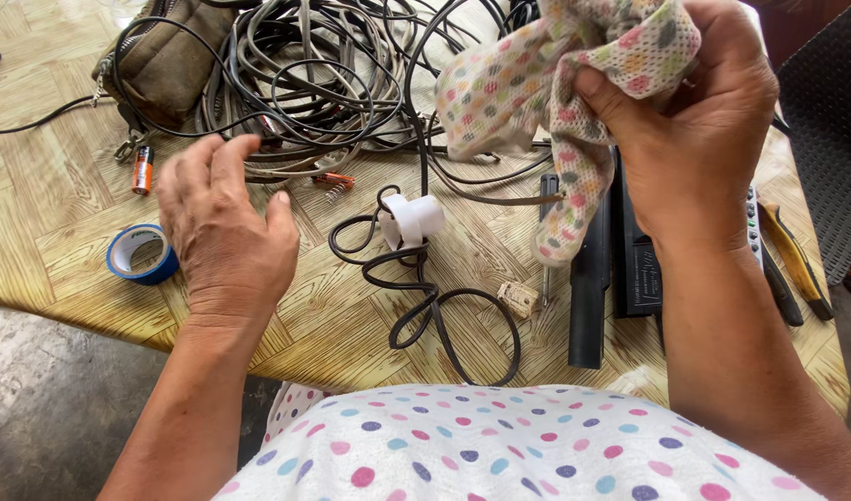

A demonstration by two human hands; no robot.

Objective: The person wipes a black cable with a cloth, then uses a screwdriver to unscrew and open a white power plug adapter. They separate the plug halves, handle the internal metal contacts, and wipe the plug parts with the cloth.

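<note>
My right hand (pixel 694 130) is raised at the upper right and grips a spotted mesh cloth (pixel 546 83) that hangs down over the table. My left hand (pixel 226 227) hovers palm down over the left part of the table, fingers spread and holding nothing. Between the hands lies a white plug (pixel 411 220) on a black cable (pixel 425 306) that loops toward me. A roll of blue tape (pixel 140 253) lies just left of my left hand, and a small orange battery (pixel 142 169) lies beyond it.
A tangle of black and grey cables (pixel 305 74) fills the far middle, beside a brown zip pouch (pixel 166 56). Black flat devices (pixel 597 278) lie under my right forearm, a screwdriver (pixel 547 232) beside them, yellow-handled pliers (pixel 796 260) at the right edge. The table (pixel 63 186) has a wood-pattern cover.
</note>
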